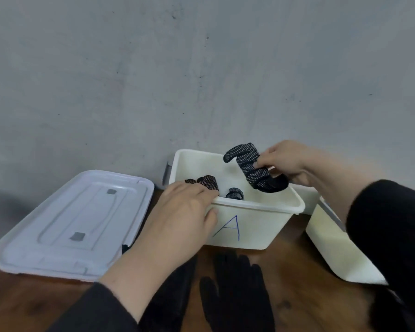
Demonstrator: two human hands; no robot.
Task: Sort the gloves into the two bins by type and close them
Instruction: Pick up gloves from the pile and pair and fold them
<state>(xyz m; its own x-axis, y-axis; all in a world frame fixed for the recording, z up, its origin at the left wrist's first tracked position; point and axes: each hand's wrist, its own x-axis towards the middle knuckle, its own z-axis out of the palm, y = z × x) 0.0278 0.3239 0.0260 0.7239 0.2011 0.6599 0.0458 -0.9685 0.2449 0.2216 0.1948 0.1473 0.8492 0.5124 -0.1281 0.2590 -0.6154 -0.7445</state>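
The right hand (pixel 286 161) has its fingers (pixel 261 165) curled round a dotted black glove (pixel 253 170), holding it above the open bin marked A (pixel 249 231), near the bin's far right corner. The left hand (pixel 182 212) grips that bin's near left rim, fingers bent over the edge and thumb against the front wall. More dotted gloves (pixel 234 194) lie inside. Plain black gloves (pixel 235 291) lie at the desk's (pixel 304 295) near edge. A lid (pixel 65 226) rests at the left, a second bin (pixel 333 250) at the right.
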